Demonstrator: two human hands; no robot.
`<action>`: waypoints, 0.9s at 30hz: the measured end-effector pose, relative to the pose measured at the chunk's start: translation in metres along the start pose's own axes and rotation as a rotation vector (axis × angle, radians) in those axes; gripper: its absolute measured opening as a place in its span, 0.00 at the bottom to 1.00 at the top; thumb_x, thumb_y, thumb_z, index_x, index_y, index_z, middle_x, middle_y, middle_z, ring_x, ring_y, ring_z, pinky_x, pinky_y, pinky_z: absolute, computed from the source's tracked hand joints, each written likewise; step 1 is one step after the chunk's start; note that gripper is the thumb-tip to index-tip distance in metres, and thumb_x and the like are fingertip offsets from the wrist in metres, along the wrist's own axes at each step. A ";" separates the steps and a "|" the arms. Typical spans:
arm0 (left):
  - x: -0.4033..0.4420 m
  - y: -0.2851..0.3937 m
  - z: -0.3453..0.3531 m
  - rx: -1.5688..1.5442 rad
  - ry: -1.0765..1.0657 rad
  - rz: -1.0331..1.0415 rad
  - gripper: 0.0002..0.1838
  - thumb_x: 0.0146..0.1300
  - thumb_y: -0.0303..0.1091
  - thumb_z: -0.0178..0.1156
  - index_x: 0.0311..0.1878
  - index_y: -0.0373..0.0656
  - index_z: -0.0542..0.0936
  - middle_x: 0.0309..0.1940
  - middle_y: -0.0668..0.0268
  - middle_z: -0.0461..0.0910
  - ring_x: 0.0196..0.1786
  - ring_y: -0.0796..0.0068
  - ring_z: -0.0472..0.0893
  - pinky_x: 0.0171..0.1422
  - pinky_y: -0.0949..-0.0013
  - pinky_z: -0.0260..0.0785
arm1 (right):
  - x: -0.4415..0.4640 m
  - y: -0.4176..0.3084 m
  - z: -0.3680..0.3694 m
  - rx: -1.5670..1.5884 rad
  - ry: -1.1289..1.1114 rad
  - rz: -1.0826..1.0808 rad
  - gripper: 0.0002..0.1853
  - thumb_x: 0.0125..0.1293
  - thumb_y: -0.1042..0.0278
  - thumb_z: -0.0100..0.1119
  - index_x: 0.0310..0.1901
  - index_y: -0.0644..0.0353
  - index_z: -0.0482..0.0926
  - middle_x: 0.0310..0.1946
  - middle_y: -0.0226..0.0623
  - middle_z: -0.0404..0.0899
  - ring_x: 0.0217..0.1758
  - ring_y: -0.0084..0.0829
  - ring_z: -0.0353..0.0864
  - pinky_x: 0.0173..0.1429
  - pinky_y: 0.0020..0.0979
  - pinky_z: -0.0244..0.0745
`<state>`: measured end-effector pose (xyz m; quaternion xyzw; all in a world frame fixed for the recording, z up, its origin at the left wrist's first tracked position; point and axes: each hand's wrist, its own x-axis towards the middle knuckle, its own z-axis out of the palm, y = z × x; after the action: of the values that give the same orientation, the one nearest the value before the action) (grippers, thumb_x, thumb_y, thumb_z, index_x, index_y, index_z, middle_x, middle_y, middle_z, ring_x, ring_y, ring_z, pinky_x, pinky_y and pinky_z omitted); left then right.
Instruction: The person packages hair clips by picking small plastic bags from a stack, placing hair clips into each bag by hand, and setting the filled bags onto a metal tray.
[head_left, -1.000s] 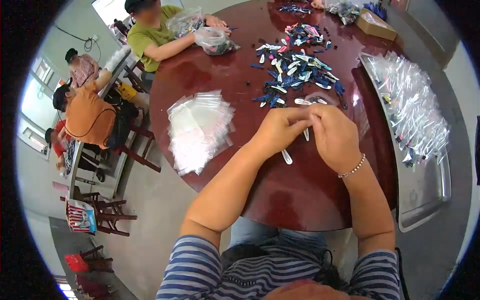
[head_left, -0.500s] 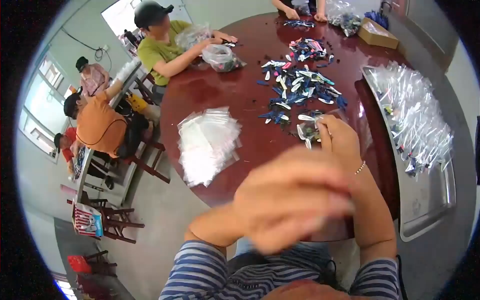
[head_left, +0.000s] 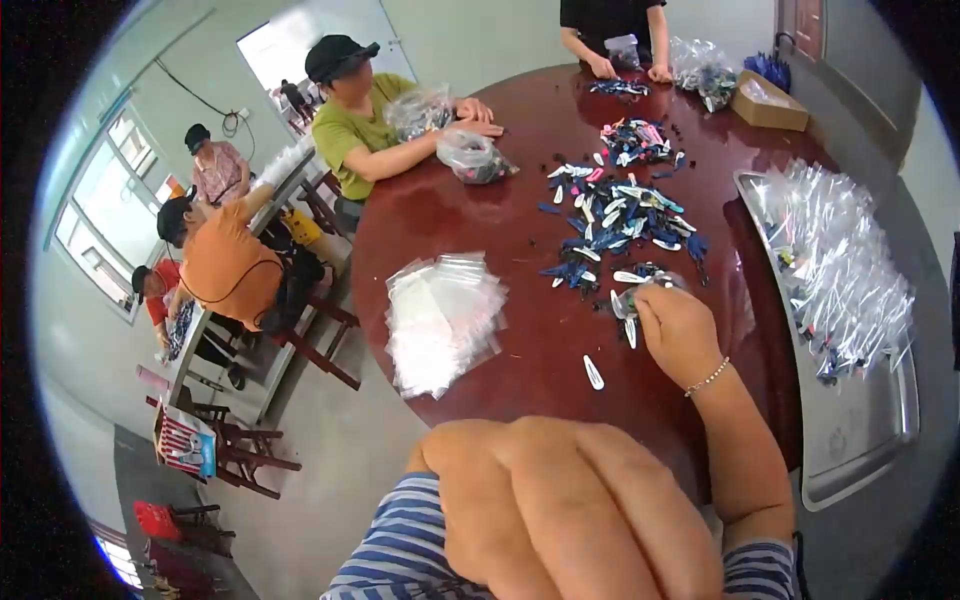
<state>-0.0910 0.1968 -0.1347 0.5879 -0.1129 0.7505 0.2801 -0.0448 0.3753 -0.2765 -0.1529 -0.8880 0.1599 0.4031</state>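
Note:
My left hand point(head_left: 580, 505) is very close to the camera, its back toward me and its fingers bent together. Its fingertips are out of view, so anything in them is hidden. My right hand point(head_left: 682, 335) pinches a small clear plastic bag point(head_left: 668, 280) at the near end of the clip pile. White snap hair clips point(head_left: 629, 325) show at its fingertips; whether they are inside the bag I cannot tell. A single white hair clip point(head_left: 593, 372) lies apart on the table between my hands. Beyond is a heap of blue, white and dark hair clips point(head_left: 625, 215).
Flat clear bags point(head_left: 440, 325) lie stacked at the left of the round table point(head_left: 540, 350). A metal tray point(head_left: 850, 440) of filled bags stands at right. A person in green point(head_left: 375, 140) and another in black point(head_left: 612, 30) work across the table. A cardboard box point(head_left: 770, 105) sits at the back.
My left hand has come down and nearer the camera. The lone white clip now shows where that hand blocked the view. My right hand stays by the pile; the view has shifted slightly.

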 end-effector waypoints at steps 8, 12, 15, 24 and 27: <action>0.015 0.015 -0.018 0.071 -0.133 -0.140 0.16 0.65 0.28 0.59 0.56 0.52 0.78 0.39 0.65 0.84 0.44 0.69 0.79 0.43 0.72 0.78 | 0.001 0.000 0.002 0.029 0.013 -0.029 0.02 0.61 0.74 0.59 0.34 0.61 0.79 0.28 0.44 0.79 0.31 0.45 0.79 0.37 0.40 0.73; 0.010 0.024 -0.016 0.032 -0.061 -0.213 0.23 0.72 0.34 0.50 0.69 0.61 0.66 0.43 0.65 0.84 0.46 0.70 0.78 0.42 0.74 0.76 | 0.002 -0.001 0.003 0.005 -0.026 -0.031 0.02 0.60 0.75 0.59 0.34 0.61 0.79 0.27 0.43 0.79 0.31 0.45 0.78 0.36 0.40 0.73; 0.010 0.027 -0.035 0.062 -0.224 -0.173 0.25 0.76 0.39 0.41 0.74 0.63 0.55 0.40 0.66 0.84 0.45 0.71 0.78 0.43 0.73 0.76 | -0.001 0.001 0.005 -0.014 -0.033 -0.022 0.02 0.60 0.75 0.59 0.34 0.61 0.79 0.27 0.43 0.79 0.31 0.45 0.78 0.36 0.39 0.73; 0.016 0.040 -0.034 0.057 -0.281 -0.139 0.22 0.78 0.45 0.31 0.71 0.63 0.60 0.36 0.67 0.84 0.45 0.71 0.75 0.51 0.66 0.73 | -0.001 -0.001 0.007 -0.009 -0.035 -0.024 0.02 0.63 0.71 0.56 0.34 0.58 0.77 0.26 0.43 0.79 0.31 0.45 0.79 0.36 0.43 0.73; 0.019 0.044 -0.038 0.110 -0.356 -0.198 0.21 0.77 0.46 0.33 0.70 0.62 0.63 0.34 0.68 0.84 0.46 0.70 0.75 0.52 0.66 0.74 | -0.001 0.000 0.008 -0.009 -0.035 -0.033 0.02 0.62 0.71 0.57 0.34 0.58 0.78 0.27 0.42 0.80 0.31 0.45 0.79 0.36 0.42 0.73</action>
<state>-0.1495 0.1849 -0.1205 0.7337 -0.0612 0.6086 0.2958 -0.0498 0.3739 -0.2824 -0.1372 -0.8981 0.1521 0.3892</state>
